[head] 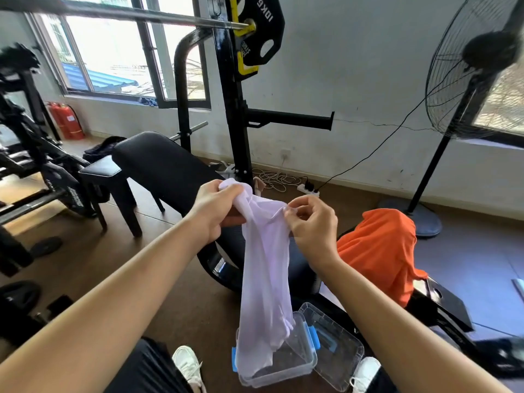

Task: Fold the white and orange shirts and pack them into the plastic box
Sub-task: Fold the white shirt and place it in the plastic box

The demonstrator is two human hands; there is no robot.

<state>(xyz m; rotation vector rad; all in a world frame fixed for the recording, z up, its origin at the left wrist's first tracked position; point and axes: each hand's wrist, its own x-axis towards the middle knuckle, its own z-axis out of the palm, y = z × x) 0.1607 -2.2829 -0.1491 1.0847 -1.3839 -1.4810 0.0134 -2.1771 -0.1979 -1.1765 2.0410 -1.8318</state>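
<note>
Hanging almost straight down the middle of the frame, the white shirt [265,282] has its long axis vertical, from the two hands at centre to the clear plastic box [300,367] at lower centre. Nearest the camera, that box sits open on the floor between two white shoes [187,364], its lid [337,350] lying just to the right; the shirt's lower end drapes over the box's left side, though whether it rests on the bottom I cannot tell.

Higher up, the left hand [215,211] is clenched around a bunched top corner of the shirt, while the right hand [312,225] pinches an upper edge between thumb and fingertips. Both hands grip the same end, so the cloth lies below the fingers rather than spread between them. Judging from this, folding calls for drawing the hands apart to open the garment flat.

Right of the hands and a little further off, the orange shirt [380,251] lies heaped on a black weight bench [167,165], nearer the right hand and not yet folded.
</note>
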